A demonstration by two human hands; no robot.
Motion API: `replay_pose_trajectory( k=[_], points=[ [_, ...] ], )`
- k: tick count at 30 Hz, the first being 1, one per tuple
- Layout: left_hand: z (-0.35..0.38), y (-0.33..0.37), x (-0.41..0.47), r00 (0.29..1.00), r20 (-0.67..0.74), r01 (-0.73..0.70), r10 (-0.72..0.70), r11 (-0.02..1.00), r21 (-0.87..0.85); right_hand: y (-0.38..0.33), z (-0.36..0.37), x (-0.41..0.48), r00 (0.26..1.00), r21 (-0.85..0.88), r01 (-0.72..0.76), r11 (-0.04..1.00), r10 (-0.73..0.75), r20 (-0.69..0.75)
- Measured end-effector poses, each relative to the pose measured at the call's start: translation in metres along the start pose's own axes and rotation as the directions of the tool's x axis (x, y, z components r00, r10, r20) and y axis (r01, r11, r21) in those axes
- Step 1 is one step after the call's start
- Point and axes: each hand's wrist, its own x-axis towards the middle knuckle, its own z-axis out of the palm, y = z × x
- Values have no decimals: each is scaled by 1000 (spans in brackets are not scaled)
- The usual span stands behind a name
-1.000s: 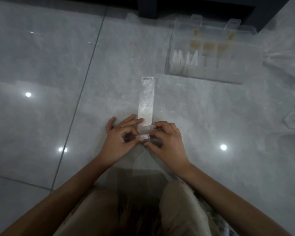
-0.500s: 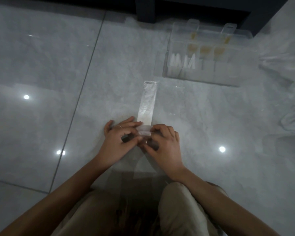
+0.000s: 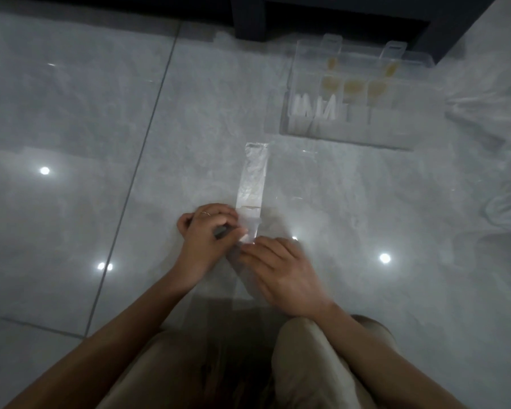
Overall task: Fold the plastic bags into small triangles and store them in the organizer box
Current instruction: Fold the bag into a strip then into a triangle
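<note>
1. On the far left of my feed, the glossy grey floor (image 3: 71,113) is throwing back small round lights, and a dark grout line is running diagonally across it.
2. Moving inward, the left hand (image 3: 207,234) is resting low over the tile with its fingers curled tight. Its thumb and forefinger are pinching the near end of the plastic bag (image 3: 252,178), and a thin ring (image 3: 205,214) is showing on one finger.
3. That bag is lying flat on the floor as a long narrow strip, reaching away from the hands toward the box. Its near end is turned over into a small fold between the two hands.
4. Just right of the fold, the right hand (image 3: 281,273) is lying with its fingers nearly straight and close together, the tips pressing on the fold beside the left thumb.
5. Below both arms, pale trouser legs (image 3: 322,364) are filling the bottom of my view.
6. Farther right, beyond the strip and apart from it, the clear organizer box (image 3: 366,137) is sitting on the floor. White folded triangles (image 3: 313,109) are standing in its front left compartments, and yellowish pieces (image 3: 353,87) are sitting behind them, too blurred for me to read.
7. At the right edge, loose bags (image 3: 490,110) are lying crumpled on the tile.
</note>
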Motion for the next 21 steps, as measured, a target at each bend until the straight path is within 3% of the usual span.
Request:
replay_pose_trajectory(
  k=[10, 21],
  points=[
    [5, 2, -5, 998, -49, -27, 31, 996, 79, -2, 4, 3, 967, -95, -55, 994, 77, 242],
    [1, 11, -3, 999, -51, 14, -10, 998, 68, -6, 4, 3, 936, -76, -145, 987, 161, 313]
  ],
)
